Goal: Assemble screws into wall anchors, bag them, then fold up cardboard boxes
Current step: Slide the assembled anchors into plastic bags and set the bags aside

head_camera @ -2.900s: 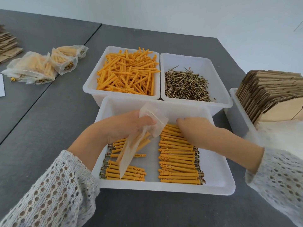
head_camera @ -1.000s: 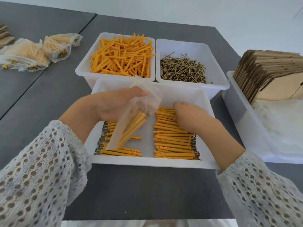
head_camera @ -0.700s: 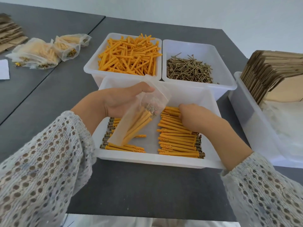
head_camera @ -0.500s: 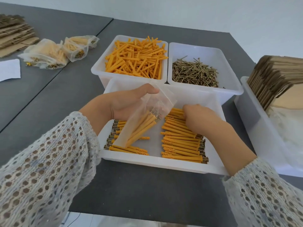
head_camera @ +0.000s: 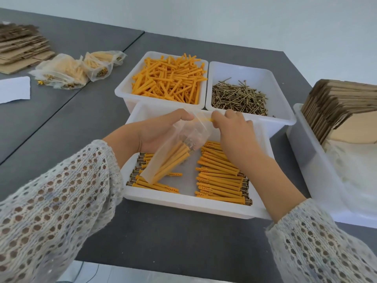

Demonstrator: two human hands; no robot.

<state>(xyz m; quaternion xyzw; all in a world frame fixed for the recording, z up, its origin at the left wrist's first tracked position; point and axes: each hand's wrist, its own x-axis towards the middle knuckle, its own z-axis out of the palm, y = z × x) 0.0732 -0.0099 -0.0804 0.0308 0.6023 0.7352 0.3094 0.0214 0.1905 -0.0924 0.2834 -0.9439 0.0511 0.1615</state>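
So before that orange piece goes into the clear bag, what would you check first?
1. Left hand holds the clear plastic bag: ok.
2. Bag mouth open: cannot tell.
3. Right hand pinches an orange anchor at the bag's top: ok.
4. Screw seated in that anchor: cannot tell.
5. Bag hangs over the white plastic tray, so drops land inside: ok.
6. More assembled anchors left in the tray: ok.

Both your forearms reach forward in loose open-knit sleeves pushed back from the wrists. Your left hand sits palm turned inward, fingers curled and thumb extended toward the right, pinching near its tip. Your right hand is back-up, fingers bent downward, thumb and forefinger pinched together, close to your left thumb.
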